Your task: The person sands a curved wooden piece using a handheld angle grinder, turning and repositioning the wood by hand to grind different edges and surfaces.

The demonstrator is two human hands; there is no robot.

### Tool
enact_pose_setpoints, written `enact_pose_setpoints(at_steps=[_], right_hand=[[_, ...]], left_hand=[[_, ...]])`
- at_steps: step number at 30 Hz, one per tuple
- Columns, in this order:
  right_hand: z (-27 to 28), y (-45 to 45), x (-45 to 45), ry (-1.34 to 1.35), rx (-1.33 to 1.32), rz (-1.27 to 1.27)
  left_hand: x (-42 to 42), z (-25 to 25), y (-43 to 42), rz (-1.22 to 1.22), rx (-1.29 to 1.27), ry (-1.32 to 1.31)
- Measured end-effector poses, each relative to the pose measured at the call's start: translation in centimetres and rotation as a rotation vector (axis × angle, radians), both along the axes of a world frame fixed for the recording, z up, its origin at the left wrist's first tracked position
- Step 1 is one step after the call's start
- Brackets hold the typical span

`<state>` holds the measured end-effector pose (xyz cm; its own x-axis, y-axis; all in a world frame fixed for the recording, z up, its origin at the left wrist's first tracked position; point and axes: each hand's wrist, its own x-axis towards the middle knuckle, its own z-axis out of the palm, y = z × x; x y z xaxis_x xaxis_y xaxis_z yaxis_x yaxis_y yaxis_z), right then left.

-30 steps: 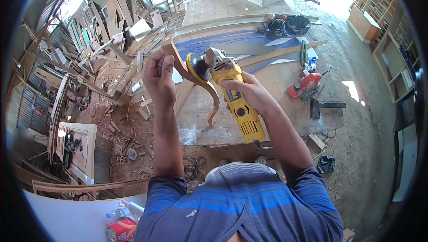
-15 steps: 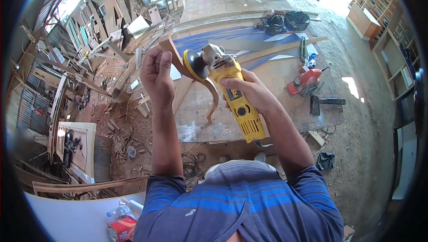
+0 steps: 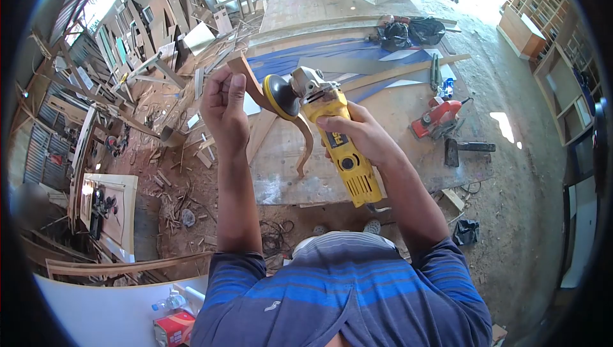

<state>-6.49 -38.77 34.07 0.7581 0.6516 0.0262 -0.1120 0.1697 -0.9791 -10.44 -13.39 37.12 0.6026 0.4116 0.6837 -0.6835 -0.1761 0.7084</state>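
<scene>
My left hand [image 3: 225, 107] is closed around the upper end of a curved wooden leg [image 3: 306, 146], its thumb pointing up. The leg slants down to the right, and its lower tip is over the workbench [image 3: 281, 184]. A yellow angle grinder [image 3: 348, 155] is gripped by my right hand [image 3: 361, 131], the thumb lying across its body. On the grinder's head sits a round black and yellow sanding disc [image 3: 281, 96], which is against or right beside the leg and hides part of its middle. Its motor end points down toward my body.
On the bench's right lie a red power tool [image 3: 437, 119], a hammer-like black tool [image 3: 469, 149] and green clamp-like bars [image 3: 435, 71]. Black plastic bags [image 3: 408, 30] and wooden strips are farther back. Wood scraps [image 3: 175, 200] litter the floor at left. A white surface with a bottle [image 3: 169, 302] is lower left.
The grinder has shifted very slightly to the right and down with my right hand. My left hand and the leg stay almost where they were.
</scene>
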Motion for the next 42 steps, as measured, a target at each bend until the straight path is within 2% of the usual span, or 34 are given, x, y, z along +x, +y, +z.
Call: enact_pose_setpoints(at_steps=[10,22,28,37,42], right_hand=[[0.9,-0.3,-0.8,0.031,0.026,0.037],[-1.6,-0.7,0.5,-0.026,-0.201,-0.088],[0.4,-0.6,-0.4,0.015,-0.055,-0.018],[-1.9,-1.0,0.0,0.003,-0.132,-0.08],[-2.1,-1.3,-0.2,0.04,-0.085,-0.067]], left_hand=[[0.0,-0.2,0.1,0.008,0.006,0.002],[-0.7,0.2,0.4,0.025,0.003,0.007],[0.3,-0.4,0.0,-0.026,-0.016,-0.025],[0.0,-0.1,-0.3,0.005,0.001,-0.016],[0.5,0.0,-0.7,0.013,0.005,-0.02]])
